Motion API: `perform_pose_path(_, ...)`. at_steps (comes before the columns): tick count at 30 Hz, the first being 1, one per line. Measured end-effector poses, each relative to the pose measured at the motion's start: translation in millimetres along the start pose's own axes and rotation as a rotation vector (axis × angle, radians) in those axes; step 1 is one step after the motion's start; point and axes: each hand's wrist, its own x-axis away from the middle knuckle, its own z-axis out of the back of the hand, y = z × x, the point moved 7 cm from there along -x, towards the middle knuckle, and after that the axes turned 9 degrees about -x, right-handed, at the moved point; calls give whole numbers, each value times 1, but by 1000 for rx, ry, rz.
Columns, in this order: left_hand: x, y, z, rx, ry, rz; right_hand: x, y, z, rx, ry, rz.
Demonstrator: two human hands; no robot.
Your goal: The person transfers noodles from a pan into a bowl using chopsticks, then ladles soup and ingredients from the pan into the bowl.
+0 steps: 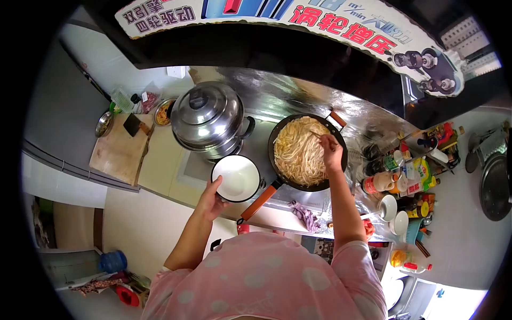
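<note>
My left hand (212, 201) grips the rim of a white bowl (238, 179) with a dark edge, tilted so its inside shows, and nothing is in it. The bowl is beside the wok's left side, in front of the steamer. A black wok (274, 128) with a wooden handle sits on the stove, filled with pale noodles (301, 152). Over the noodles' upper right my right hand (332, 151) is closed, with what looks like thin chopsticks (316, 134) reaching into them.
A large steel steamer (208, 120) stands left of the wok. Farther left are a cutting board (120, 152) and a cleaver (132, 126). A purple cloth (304, 216) lies at the counter's front. Bottles (377, 183) and small bowls (388, 208) crowd the right side.
</note>
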Motion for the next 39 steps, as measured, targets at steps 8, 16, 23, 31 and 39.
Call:
perform_pose_path(8,-3,-5,-11,57,-47,-32,-29,-13,4,130,-19,-1)
perform_pose_path(16,0,-2,-20,-24,11,-29,19,21,-15,148,-217,-85)
perform_pose_path(23,-8,-5,-31,-49,-34,-23,60,2,-5,60,-289,-207)
perform_pose_path(31,-24,-8,-34,-24,-119,8,90,-65,25,38,-247,-219)
perform_pose_path(39,-31,-9,-29,14,-145,-6,98,-83,61,560,-257,8)
